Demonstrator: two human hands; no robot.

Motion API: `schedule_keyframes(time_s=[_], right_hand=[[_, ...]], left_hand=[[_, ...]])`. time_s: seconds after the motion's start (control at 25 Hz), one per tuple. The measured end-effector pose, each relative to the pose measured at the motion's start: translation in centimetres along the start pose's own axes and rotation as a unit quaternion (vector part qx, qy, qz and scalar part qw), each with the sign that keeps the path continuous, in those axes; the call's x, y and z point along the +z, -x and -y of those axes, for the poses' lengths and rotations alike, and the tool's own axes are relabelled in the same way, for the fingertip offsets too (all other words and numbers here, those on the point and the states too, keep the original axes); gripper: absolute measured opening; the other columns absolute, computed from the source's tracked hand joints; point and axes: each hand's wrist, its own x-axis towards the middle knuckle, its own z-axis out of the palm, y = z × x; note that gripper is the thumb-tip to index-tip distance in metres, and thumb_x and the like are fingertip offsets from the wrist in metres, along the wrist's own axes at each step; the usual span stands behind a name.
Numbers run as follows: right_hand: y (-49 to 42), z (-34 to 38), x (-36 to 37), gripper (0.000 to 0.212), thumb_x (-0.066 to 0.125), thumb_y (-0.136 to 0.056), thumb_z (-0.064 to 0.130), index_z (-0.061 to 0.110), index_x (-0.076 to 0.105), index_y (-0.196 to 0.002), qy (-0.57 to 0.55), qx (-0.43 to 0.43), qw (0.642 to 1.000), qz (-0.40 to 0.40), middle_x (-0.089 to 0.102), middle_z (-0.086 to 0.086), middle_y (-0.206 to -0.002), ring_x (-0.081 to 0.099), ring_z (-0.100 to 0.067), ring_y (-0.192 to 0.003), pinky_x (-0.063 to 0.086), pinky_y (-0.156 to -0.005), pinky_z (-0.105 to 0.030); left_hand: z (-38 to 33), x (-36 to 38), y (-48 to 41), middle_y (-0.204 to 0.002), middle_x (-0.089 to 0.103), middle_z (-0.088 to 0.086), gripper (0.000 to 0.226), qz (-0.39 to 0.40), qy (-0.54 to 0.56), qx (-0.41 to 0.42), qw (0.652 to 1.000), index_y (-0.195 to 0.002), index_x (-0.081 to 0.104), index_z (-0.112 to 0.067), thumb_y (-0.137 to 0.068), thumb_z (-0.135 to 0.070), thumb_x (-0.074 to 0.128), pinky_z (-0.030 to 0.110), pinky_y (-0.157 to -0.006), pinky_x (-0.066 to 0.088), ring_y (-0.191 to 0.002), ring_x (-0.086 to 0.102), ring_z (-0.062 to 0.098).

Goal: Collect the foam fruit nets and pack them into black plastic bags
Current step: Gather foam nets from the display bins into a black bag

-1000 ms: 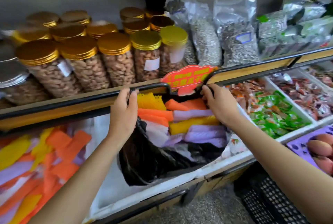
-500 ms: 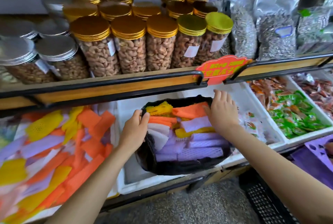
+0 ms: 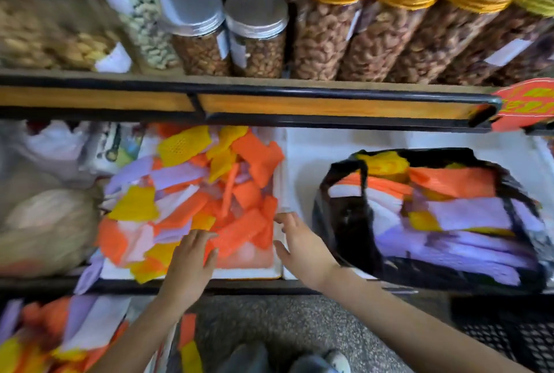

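Partway through, at a guess. In the right-hand tray [image 3: 314, 145], a black plastic bag [image 3: 344, 222], mouth open, already stacked high with packed nets [image 3: 467, 213] in purple, orange, yellow and white. In the left-hand tray [image 3: 279, 258], a loose pile of foam fruit nets [image 3: 209, 192], unsorted, spread from back edge to front edge. Left hand [image 3: 192, 255] low over the pile near the front edge, fingers spread wide, gripping nothing; touching or just above, impossible to tell through the blur. Right hand [image 3: 299, 243] likewise wide and empty, over the front right corner, at the rim between the two trays. More nets in a lower box [image 3: 60, 336] at the bottom left. Most of the collecting left to do, by the look of it; bag near full, so probably room for few more handfuls.
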Motion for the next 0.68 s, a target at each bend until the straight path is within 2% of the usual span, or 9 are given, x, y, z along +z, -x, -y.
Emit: schedule_keyframes(time_s=[0.08, 0.16, 0.24, 0.28, 0.36, 0.44, 0.56, 0.64, 0.68], right_hand=[[-1.7, -0.7, 3.7, 0.048, 0.051, -0.091, 0.015, 0.008, 0.032, -0.135, -0.032, 0.091, 0.993, 0.061, 0.038, -0.014, -0.135, 0.047, -0.032, -0.12, 0.041, -0.095, -0.039], [-3.2, -1.2, 6.5, 0.05, 0.051, -0.09, 0.012, 0.006, 0.03, -0.135, -0.076, 0.146, 0.983, 0.085, 0.04, -0.015, -0.134, 0.046, -0.033, -0.12, 0.04, -0.096, -0.037], [-4.7, -1.2, 8.9, 0.053, 0.055, -0.09, 0.014, 0.005, 0.029, -0.135, -0.097, 0.192, 0.971, 0.107, 0.042, -0.015, -0.134, 0.048, -0.033, -0.12, 0.04, -0.094, -0.035], [-5.4, -1.0, 10.0, 0.054, 0.057, -0.09, 0.016, 0.003, 0.029, -0.135, -0.102, 0.21, 0.966, 0.109, 0.044, -0.015, -0.134, 0.048, -0.033, -0.119, 0.04, -0.094, -0.034], [-6.8, -0.2, 11.8, 0.059, 0.06, -0.089, 0.017, -0.002, 0.027, -0.134, -0.161, 0.264, 0.946, 0.095, 0.047, -0.016, -0.133, 0.049, -0.031, -0.119, 0.038, -0.091, -0.029], [-8.2, 0.1, 13.2, 0.063, 0.062, -0.089, 0.02, -0.004, 0.026, -0.135, -0.26, 0.337, 0.901, 0.085, 0.047, -0.014, -0.132, 0.049, -0.031, -0.121, 0.037, -0.089, -0.025], [-10.6, -0.1, 15.4, 0.044, 0.067, -0.082, 0.03, 0.008, 0.049, -0.116, -0.36, 0.433, 0.825, 0.053, 0.057, -0.015, -0.119, 0.057, -0.032, -0.11, 0.047, -0.094, -0.038], [-11.8, -1.0, 17.3, 0.04, 0.073, -0.076, 0.029, 0.004, 0.056, -0.102, -0.403, 0.447, 0.798, 0.034, 0.064, -0.017, -0.102, 0.063, -0.032, -0.093, 0.051, -0.089, -0.046], [-12.1, -1.1, 17.7, 0.032, 0.073, -0.076, 0.027, 0.003, 0.059, -0.092, -0.411, 0.438, 0.799, 0.033, 0.065, -0.016, -0.091, 0.063, -0.032, -0.085, 0.052, -0.087, -0.048]], left_hand=[[3.5, 0.3, 0.8, -0.11, 0.061, 0.013, 0.033, 0.013, -0.053, -0.038, 0.998, -0.11, 0.061, -0.007, -0.079, -0.016, 0.067, 0.049, -0.081, 0.05, -0.101, 0.06, 0.04], [5.9, 0.4, 1.3, -0.129, 0.054, 0.019, 0.05, 0.047, -0.071, -0.086, 0.993, -0.125, 0.056, -0.006, -0.08, -0.018, 0.073, 0.054, -0.092, 0.044, -0.118, 0.051, 0.043], [7.7, 0.7, 1.7, -0.143, 0.042, 0.015, 0.062, 0.091, -0.069, -0.12, 0.986, -0.138, 0.044, -0.009, -0.084, -0.026, 0.069, 0.049, -0.102, 0.037, -0.132, 0.039, 0.038], [8.3, 0.9, 1.8, -0.145, 0.039, 0.014, 0.064, 0.109, -0.061, -0.122, 0.985, -0.141, 0.039, -0.01, -0.086, -0.03, 0.067, 0.047, -0.102, 0.038, -0.134, 0.037, 0.035], [8.8, 1.3, 2.1, -0.142, 0.042, 0.014, 0.067, 0.117, -0.046, -0.119, 0.985, -0.141, 0.037, -0.008, -0.085, -0.029, 0.068, 0.045, -0.096, 0.044, -0.13, 0.042, 0.034], [9.0, 1.5, 2.1, -0.135, 0.047, 0.017, 0.07, 0.101, -0.043, -0.121, 0.987, -0.139, 0.039, -0.004, -0.081, -0.025, 0.072, 0.045, -0.083, 0.05, -0.119, 0.051, 0.038], [8.8, 0.9, 0.9, -0.14, 0.04, 0.014, 0.077, 0.051, -0.051, -0.122, 0.99, -0.144, 0.031, -0.007, -0.083, -0.034, 0.069, 0.041, -0.063, 0.052, -0.111, 0.057, 0.036], [8.3, 0.3, -0.6, -0.141, 0.037, 0.009, 0.076, 0.02, -0.031, -0.143, 0.989, -0.145, 0.028, -0.012, -0.085, -0.041, 0.064, 0.039, -0.061, 0.05, -0.112, 0.055, 0.031], [8.0, 0.0, -1.4, -0.138, 0.039, 0.008, 0.073, -0.003, -0.028, -0.145, 0.989, -0.144, 0.031, -0.012, -0.086, -0.041, 0.063, 0.04, -0.067, 0.051, -0.113, 0.053, 0.03]])
